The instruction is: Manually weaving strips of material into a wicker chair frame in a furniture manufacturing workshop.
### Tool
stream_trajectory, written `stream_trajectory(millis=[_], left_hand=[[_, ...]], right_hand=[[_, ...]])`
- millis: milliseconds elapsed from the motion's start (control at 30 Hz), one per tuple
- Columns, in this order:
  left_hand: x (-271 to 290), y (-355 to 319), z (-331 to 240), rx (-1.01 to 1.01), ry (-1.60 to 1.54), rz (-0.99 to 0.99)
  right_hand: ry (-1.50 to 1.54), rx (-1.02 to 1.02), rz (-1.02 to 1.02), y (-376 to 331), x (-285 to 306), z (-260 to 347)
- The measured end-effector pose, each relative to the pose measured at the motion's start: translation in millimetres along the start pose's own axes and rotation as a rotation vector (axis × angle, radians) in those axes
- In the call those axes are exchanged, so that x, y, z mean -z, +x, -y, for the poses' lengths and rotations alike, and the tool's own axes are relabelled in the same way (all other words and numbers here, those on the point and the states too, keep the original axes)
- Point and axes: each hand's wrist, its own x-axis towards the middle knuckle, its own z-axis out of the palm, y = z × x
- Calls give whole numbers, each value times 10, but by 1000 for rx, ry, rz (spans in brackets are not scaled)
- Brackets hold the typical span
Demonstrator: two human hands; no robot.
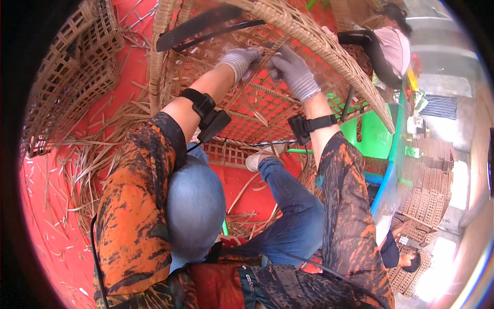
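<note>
A large woven rattan frame [321, 44] with a thick braided rim is tilted in front of me, its open lattice showing red behind. My left hand [240, 63], in a grey-and-white striped glove, reaches into the lattice with its fingers closed at a thin rattan strip [263, 61]. My right hand [296, 72], gloved alike, is just to the right, its fingers curled and pinching by the same strip. The fingertips are partly hidden and a little blurred. A flat dark bar [198, 27] crosses the frame's upper left, above my left hand.
Another woven lattice basket [77, 77] stands at the left. Loose strips [95, 165] litter the red floor covering [43, 216]. A green plastic chair [375, 134] is right of the frame. Two people [393, 46] [404, 252] are at the right, with stacked woven pieces [424, 175].
</note>
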Motion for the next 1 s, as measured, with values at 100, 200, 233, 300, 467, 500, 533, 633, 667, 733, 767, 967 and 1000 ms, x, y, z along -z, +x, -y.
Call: stream_trajectory(millis=[100,200,233,300,467,500,533,633,667,733,767,967,1000], left_hand=[[8,262,258,101,-222,34],[13,189,101,166,-79,62],[-33,274,92,159,-84,69],[8,394,123,-139,275,84],[-56,-243,-56,-254,323,-108],[-82,-349,-117,-387,600,-226],[-34,-516,-279,-389,784,-103],[-125,-289,-88,-335,606,-67],[-54,-547,-220,-541,884,-23],[-115,-374,-230,-465,735,-30],[-427,-188,-200,-401,554,3],[0,-214,-112,-253,594,-71],[-43,-172,-105,-281,601,-104]], right_hand=[[-34,-22,143,70,-24,57],[-421,-81,149,49,70,185],[-691,56,56,38,128,167],[-947,207,-24,-37,46,223],[-1366,492,281,-1402,-421,307],[-1196,314,321,-1749,-657,361],[-1206,89,270,-1974,-849,589],[-1110,270,487,-2224,-1006,969],[-1067,240,519,-2293,-985,981],[-1028,194,543,-2433,-870,1040],[-988,112,434,-2576,-657,1016],[-876,-330,-183,-3643,62,841],[-923,-392,-346,-3938,317,679]])
